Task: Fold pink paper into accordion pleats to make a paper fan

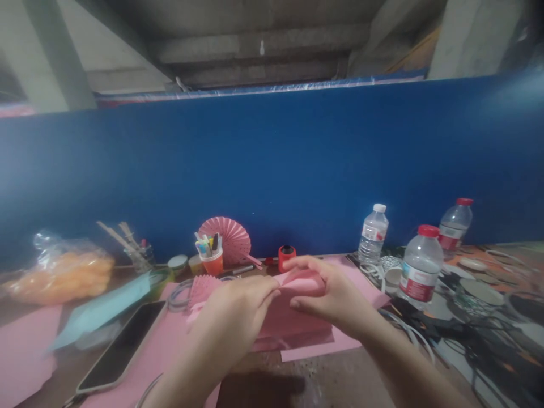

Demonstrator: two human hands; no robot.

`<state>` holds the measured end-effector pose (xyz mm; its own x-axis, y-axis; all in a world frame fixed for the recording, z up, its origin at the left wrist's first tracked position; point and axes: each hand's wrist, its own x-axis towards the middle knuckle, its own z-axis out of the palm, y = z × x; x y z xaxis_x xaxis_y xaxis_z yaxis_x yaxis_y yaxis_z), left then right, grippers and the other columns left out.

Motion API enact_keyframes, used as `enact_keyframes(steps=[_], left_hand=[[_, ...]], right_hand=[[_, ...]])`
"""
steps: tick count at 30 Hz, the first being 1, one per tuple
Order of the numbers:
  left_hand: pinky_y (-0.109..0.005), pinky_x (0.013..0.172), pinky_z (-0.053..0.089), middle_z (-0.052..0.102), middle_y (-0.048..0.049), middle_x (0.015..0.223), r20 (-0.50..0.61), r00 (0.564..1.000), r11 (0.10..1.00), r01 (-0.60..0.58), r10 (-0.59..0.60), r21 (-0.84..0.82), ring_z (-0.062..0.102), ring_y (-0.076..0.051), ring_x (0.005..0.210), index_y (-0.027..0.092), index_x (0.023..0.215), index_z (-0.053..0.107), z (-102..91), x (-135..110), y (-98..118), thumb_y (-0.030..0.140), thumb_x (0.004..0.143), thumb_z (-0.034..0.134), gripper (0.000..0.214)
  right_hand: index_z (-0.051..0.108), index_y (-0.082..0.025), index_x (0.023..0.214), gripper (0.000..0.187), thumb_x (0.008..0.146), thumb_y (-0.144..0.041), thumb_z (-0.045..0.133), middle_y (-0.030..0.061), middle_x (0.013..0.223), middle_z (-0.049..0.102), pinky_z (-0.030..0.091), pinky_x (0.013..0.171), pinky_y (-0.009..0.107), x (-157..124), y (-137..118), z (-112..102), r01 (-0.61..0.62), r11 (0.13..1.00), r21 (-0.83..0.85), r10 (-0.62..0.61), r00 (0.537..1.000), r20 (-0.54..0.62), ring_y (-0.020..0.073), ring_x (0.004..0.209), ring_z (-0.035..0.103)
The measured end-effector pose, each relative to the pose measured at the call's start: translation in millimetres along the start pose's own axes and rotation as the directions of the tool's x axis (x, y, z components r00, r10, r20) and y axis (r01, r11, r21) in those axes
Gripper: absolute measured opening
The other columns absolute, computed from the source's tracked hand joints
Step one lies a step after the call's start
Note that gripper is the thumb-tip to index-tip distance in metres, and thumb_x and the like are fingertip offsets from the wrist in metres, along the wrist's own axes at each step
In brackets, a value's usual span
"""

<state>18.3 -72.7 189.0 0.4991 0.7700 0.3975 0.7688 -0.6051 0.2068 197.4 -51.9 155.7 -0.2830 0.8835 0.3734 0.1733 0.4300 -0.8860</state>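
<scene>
Both my hands meet over the middle of the table and pinch a sheet of pink paper. My left hand grips its near left part with thumb and fingers closed. My right hand holds the folded top edge, fingers curled over it. Just left of my left hand lies a small pleated pink fan piece. More flat pink paper lies under and around the sheet.
A phone lies at the left, near a teal paper and a bag of orange items. An orange pen cup, a round pink fan and a red object stand at the blue wall. Three water bottles and cables crowd the right.
</scene>
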Motion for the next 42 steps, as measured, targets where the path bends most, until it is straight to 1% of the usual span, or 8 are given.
enact_keyframes(steps=[3, 9, 12, 16, 24, 28, 38, 42], left_hand=[[-0.023, 0.063, 0.042, 0.063, 0.0004, 0.075, -0.024, 1.0, 0.998, 0.002, -0.003, -0.061, 0.056, -0.013, 0.065, 0.02, 0.084, 0.061, 5.6, 0.0, 1.5, 0.023, 0.085, 0.038, 0.022], [-0.023, 0.062, 0.041, 0.062, 0.0011, 0.07, -0.058, 0.998, 0.998, -0.001, -0.003, -0.057, 0.055, -0.012, 0.063, 0.02, 0.078, 0.062, 10.4, -0.2, -2.8, 0.02, 0.084, 0.04, 0.023], [-0.023, 0.059, 0.038, 0.06, 0.0016, 0.066, -0.052, 0.998, 0.999, 0.028, -0.029, -0.028, 0.053, -0.012, 0.061, 0.019, 0.074, 0.06, 7.3, -1.0, -5.4, 0.018, 0.085, 0.038, 0.025], [-0.023, 0.057, 0.037, 0.059, 0.0026, 0.066, -0.052, 0.996, 0.994, 0.065, -0.069, -0.083, 0.053, -0.011, 0.061, 0.019, 0.071, 0.058, 4.7, -1.3, -3.2, 0.02, 0.085, 0.038, 0.024], [-0.025, 0.069, 0.042, 0.063, 0.0031, 0.078, -0.079, 0.985, 0.938, 0.122, -0.155, -0.325, 0.057, -0.012, 0.074, 0.022, 0.08, 0.06, 14.4, 1.5, 5.1, 0.023, 0.086, 0.04, 0.022], [-0.025, 0.068, 0.041, 0.063, 0.0041, 0.075, -0.083, 0.982, 0.931, 0.133, -0.17, -0.34, 0.057, -0.012, 0.073, 0.022, 0.078, 0.061, 17.2, 2.0, 2.5, 0.024, 0.085, 0.042, 0.02], [-0.023, 0.061, 0.038, 0.064, 0.0061, 0.073, -0.075, 0.976, 0.915, 0.165, -0.206, -0.367, 0.056, -0.011, 0.068, 0.023, 0.075, 0.061, 20.6, 3.2, 2.4, 0.025, 0.083, 0.044, 0.019], [-0.023, 0.062, 0.038, 0.064, 0.0055, 0.074, -0.061, 0.975, 0.916, 0.178, -0.213, -0.361, 0.056, -0.011, 0.068, 0.023, 0.076, 0.062, 19.8, 3.4, 1.7, 0.026, 0.083, 0.045, 0.019]], right_hand=[[0.061, -0.02, 0.084, 0.019, 0.067, -0.027, 0.064, 0.003, 0.081, 0.068, 0.049, 0.067, 0.029, -1.0, 0.3, 5.6, -0.097, 0.993, 0.061, 0.096, 0.995, 0.022, 0.0187, 0.08, 0.064], [0.065, -0.018, 0.073, 0.015, 0.065, -0.031, 0.066, 0.0017, 0.068, 0.067, 0.046, 0.054, 0.024, -0.3, 3.2, 3.1, -0.118, 0.993, -0.005, 0.117, 0.989, -0.094, 0.0171, 0.066, 0.063], [0.065, -0.016, 0.073, 0.013, 0.067, -0.029, 0.064, 0.0012, 0.063, 0.065, 0.044, 0.05, 0.023, 0.5, 0.5, -1.9, -0.117, 0.992, 0.057, 0.124, 0.984, -0.131, 0.0141, 0.057, 0.059], [0.063, -0.015, 0.074, 0.014, 0.068, -0.028, 0.063, 0.0018, 0.065, 0.063, 0.046, 0.053, 0.025, 1.8, -2.4, -3.6, -0.105, 0.977, 0.185, 0.126, 0.986, -0.106, 0.0131, 0.056, 0.058], [0.066, -0.018, 0.081, 0.014, 0.072, -0.027, 0.061, 0.0031, 0.075, 0.067, 0.047, 0.065, 0.028, -0.4, 3.7, 7.0, -0.019, 0.999, 0.029, 0.023, 0.99, -0.141, 0.017, 0.073, 0.061], [0.066, -0.018, 0.079, 0.013, 0.073, -0.027, 0.059, 0.0032, 0.074, 0.067, 0.046, 0.063, 0.027, -0.7, 3.0, 8.0, -0.017, 1.0, -0.004, 0.016, 0.985, -0.17, 0.0167, 0.071, 0.061], [0.069, -0.019, 0.075, 0.009, 0.069, -0.024, 0.063, 0.0034, 0.074, 0.069, 0.046, 0.064, 0.027, 0.5, 6.6, 12.2, 0.066, 0.992, 0.109, -0.041, 0.974, -0.223, 0.0177, 0.072, 0.062], [0.069, -0.021, 0.076, 0.014, 0.075, -0.028, 0.058, 0.0017, 0.076, 0.069, 0.046, 0.067, 0.026, 0.1, 7.7, 10.1, 0.067, 0.988, 0.138, -0.035, 0.975, -0.22, 0.0168, 0.073, 0.062]])
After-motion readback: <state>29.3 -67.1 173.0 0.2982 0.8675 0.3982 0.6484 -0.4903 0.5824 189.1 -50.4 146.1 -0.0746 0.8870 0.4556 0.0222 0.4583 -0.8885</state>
